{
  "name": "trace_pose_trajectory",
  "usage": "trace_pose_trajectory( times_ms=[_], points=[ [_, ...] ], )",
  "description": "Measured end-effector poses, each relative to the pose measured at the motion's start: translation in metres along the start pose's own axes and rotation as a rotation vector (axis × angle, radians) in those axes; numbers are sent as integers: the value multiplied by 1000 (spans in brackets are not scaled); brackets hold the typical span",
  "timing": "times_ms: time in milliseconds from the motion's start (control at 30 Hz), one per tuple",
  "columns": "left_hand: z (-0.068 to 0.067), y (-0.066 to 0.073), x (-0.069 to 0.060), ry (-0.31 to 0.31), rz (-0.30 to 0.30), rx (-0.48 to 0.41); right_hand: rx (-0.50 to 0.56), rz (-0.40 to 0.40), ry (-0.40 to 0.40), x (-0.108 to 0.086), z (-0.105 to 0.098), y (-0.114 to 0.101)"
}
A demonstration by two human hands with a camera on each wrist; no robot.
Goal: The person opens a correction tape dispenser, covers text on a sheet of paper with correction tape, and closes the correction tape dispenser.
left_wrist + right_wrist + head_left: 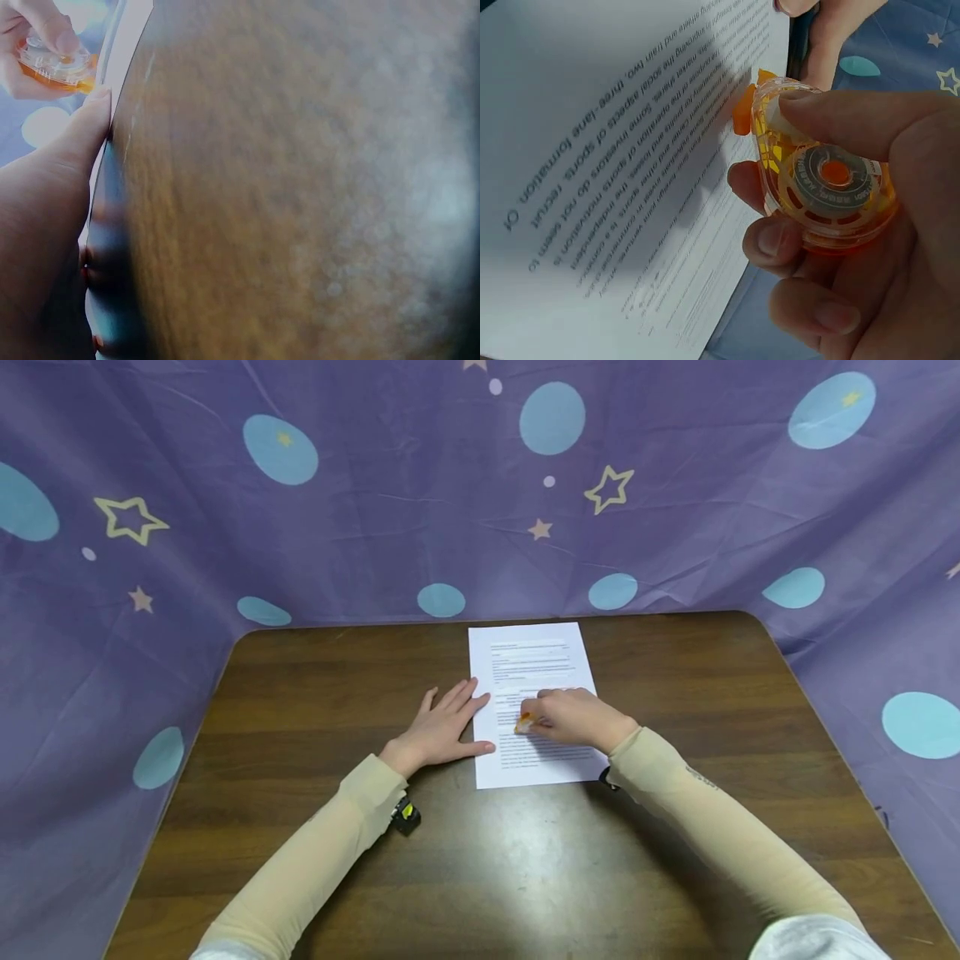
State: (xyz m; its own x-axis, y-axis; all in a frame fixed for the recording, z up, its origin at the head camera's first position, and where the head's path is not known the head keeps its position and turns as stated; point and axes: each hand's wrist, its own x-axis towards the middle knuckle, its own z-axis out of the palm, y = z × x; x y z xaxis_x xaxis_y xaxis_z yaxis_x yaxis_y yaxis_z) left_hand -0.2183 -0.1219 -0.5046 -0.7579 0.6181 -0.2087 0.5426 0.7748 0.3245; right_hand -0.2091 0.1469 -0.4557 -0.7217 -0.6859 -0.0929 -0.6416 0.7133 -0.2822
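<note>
A printed sheet of paper [536,677] lies on the wooden table, its text also readable in the right wrist view. My right hand [573,718] grips an orange, see-through correction tape dispenser [832,176] between thumb and curled fingers. The dispenser's orange tip [744,109] is at the printed lines; whether it touches the paper I cannot tell. My left hand [442,727] lies flat with fingers spread, the fingertips resting on the sheet's left edge. In the left wrist view its thumb [90,124] presses at the paper's edge, with the dispenser [56,64] beyond.
The brown wooden table [337,693] extends around the sheet on all sides. A purple curtain [375,485] with stars and blue spots hangs behind the table and along both sides. A small black device [406,816] is on the left wrist.
</note>
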Motion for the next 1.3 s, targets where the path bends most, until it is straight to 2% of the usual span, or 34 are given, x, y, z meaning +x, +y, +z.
trace_pose_trajectory(
  times_ms=[233,600,1300],
  points=[
    [0,-1,1,-20,-13,13,2,-22,-8,5,4,-5],
    [-1,0,0,-7,-3,23,-28,-59,-16,17,3,-18],
    [2,-3,0,-1,-2,24,-37,-10,-5,13,9,-22]
  ],
)
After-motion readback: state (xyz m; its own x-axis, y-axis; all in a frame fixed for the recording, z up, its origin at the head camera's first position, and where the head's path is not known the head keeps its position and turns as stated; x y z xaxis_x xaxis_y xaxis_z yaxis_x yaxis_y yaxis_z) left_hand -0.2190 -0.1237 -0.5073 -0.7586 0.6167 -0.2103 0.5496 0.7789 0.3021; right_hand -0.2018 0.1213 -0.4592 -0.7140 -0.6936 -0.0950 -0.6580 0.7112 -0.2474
